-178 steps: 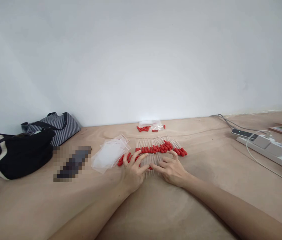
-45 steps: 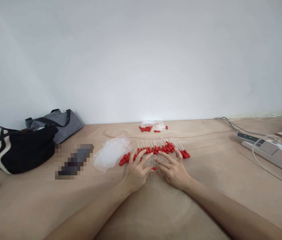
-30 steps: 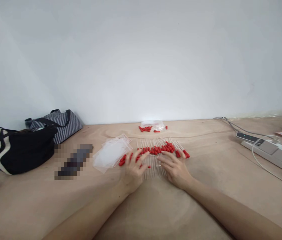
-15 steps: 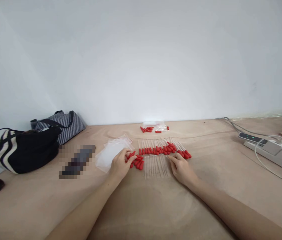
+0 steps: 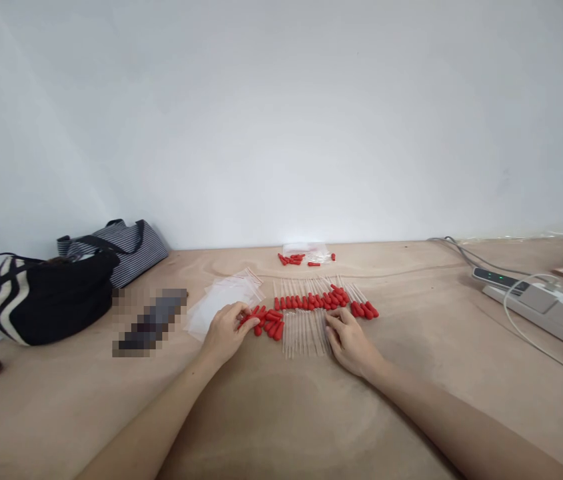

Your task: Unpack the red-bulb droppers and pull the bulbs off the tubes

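Note:
Loose red rubber dropper bulbs [image 5: 274, 329] lie in a small heap on the wooden table. My left hand [image 5: 227, 330] is at the heap's left side, thumb and fingers closing round a bulb there. To the right of the heap, a row of clear dropper tubes [image 5: 304, 333] lies side by side without bulbs. At its right end is my right hand [image 5: 354, 343], fingers curled together at a tube; the fingertips partly hide it. Just beyond lies a row of droppers [image 5: 301, 302] with red bulbs on their near ends, some overlapping at the right.
Flat clear zip bags [image 5: 224, 300] lie left of the heap. More red bulbs [image 5: 291, 259] and a clear bag [image 5: 306, 248] are near the wall. A blurred-out dark object [image 5: 154, 322] and bags [image 5: 61, 293] stand left; a power strip [image 5: 551, 313] with cables lies right.
Both hands have left the middle of the bare tubes. My left hand has moved left to the bulbs, gathering loose ones into the heap; my right has drawn to the tubes' right end.

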Demonstrator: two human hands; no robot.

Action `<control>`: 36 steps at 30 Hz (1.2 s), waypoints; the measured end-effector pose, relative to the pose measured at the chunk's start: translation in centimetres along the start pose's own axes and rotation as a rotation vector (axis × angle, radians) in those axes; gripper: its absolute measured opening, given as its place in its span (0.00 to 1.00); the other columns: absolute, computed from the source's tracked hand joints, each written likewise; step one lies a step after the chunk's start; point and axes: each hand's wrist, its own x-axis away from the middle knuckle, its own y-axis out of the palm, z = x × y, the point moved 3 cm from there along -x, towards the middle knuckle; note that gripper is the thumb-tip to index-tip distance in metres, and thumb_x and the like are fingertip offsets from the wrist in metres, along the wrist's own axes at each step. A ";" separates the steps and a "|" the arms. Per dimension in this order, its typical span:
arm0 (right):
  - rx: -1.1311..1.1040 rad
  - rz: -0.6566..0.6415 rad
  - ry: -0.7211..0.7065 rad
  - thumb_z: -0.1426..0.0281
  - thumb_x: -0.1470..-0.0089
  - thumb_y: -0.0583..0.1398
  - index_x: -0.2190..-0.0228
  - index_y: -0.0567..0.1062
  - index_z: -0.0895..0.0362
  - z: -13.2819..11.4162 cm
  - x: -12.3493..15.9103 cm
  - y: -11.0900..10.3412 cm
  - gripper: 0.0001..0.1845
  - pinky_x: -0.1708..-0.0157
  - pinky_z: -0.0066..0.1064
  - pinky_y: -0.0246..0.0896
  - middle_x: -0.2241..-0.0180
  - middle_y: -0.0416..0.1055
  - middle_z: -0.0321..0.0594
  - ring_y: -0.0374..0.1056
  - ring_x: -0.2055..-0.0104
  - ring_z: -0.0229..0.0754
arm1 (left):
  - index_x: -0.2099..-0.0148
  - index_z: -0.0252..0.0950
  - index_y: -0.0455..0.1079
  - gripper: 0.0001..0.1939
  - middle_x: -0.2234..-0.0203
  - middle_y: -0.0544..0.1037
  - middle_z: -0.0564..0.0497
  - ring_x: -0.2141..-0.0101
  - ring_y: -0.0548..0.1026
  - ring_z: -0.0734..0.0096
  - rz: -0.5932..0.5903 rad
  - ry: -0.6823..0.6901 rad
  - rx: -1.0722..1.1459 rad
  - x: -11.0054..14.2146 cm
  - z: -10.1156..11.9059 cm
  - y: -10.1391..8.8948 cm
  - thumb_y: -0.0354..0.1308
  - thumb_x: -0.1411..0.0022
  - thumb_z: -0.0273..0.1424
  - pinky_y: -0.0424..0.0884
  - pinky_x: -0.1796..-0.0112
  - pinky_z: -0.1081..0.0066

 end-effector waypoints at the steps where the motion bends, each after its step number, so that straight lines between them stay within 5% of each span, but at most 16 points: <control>1: 0.000 0.002 -0.003 0.75 0.48 0.49 0.70 0.69 0.58 0.0 0.0 0.0 0.10 0.63 0.34 0.63 0.67 0.63 0.45 0.62 0.63 0.42 | 0.71 0.37 0.64 0.08 0.76 0.71 0.54 0.72 0.69 0.71 -0.026 0.043 0.002 0.3 -0.1 -0.3 0.53 0.46 0.37 0.64 0.69 0.72; 7: -0.014 -0.008 0.018 0.72 0.47 0.49 0.67 0.69 0.58 0.1 0.1 0.2 0.10 0.61 0.37 0.62 0.65 0.63 0.46 0.62 0.62 0.43 | 0.71 0.37 0.66 0.09 0.75 0.72 0.53 0.70 0.68 0.69 -0.077 0.182 -0.025 1.6 -1.4 -1.2 0.54 0.45 0.38 0.64 0.67 0.70; 18: -0.044 0.005 0.062 0.69 0.47 0.51 0.66 0.69 0.58 0.3 0.1 0.0 0.10 0.61 0.38 0.61 0.64 0.62 0.46 0.62 0.61 0.43 | 0.65 0.37 0.68 0.13 0.71 0.72 0.50 0.66 0.68 0.65 0.036 0.141 -0.182 1.2 -0.1 -0.6 0.55 0.47 0.42 0.62 0.65 0.67; 26: 0.118 -0.034 0.030 0.66 0.47 0.51 0.68 0.71 0.56 0.2 0.0 -0.5 0.10 0.62 0.38 0.57 0.65 0.65 0.45 0.60 0.61 0.45 | 0.75 0.40 0.72 0.12 0.62 0.71 0.47 0.57 0.64 0.58 -0.051 -0.095 -0.415 -4.6 3.1 2.3 0.52 0.49 0.39 0.57 0.59 0.58; 36: 0.186 0.037 -0.019 0.66 0.48 0.53 0.69 0.71 0.54 0.0 0.1 -0.7 0.09 0.64 0.37 0.57 0.65 0.65 0.44 0.61 0.63 0.45 | 0.73 0.32 0.72 0.17 0.66 0.73 0.34 0.60 0.65 0.44 -0.168 -0.249 -0.503 -8.3 1.9 5.9 0.53 0.54 0.42 0.58 0.63 0.49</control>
